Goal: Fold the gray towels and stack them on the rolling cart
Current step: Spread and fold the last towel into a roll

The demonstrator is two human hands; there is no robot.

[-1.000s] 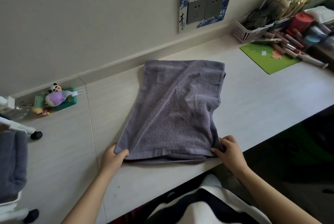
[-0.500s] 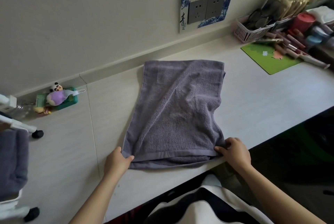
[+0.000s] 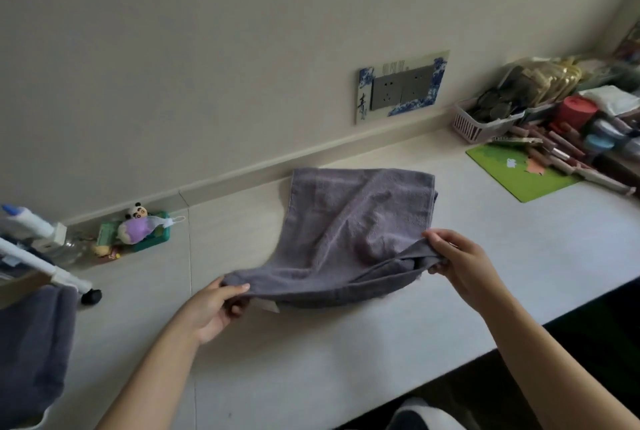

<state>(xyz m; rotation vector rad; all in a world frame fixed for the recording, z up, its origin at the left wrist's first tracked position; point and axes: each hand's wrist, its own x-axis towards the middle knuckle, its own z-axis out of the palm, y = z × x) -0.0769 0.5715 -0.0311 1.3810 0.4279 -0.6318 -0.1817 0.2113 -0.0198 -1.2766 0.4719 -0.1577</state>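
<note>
A gray towel lies on the white counter, its far half flat near the wall. Its near edge is lifted off the counter. My left hand pinches the near left corner. My right hand grips the near right corner, held a little higher. The near edge sags between the two hands. At the far left, another gray towel hangs on the white rolling cart, only partly in view.
A panda toy in a green tray sits by the wall at left. A green mat, a white basket and several jars and tubes crowd the right end. The counter's front edge runs diagonally at lower right.
Both hands have raised the towel's near edge off the counter and carried it forward, toward the wall. The head view has tilted up.
</note>
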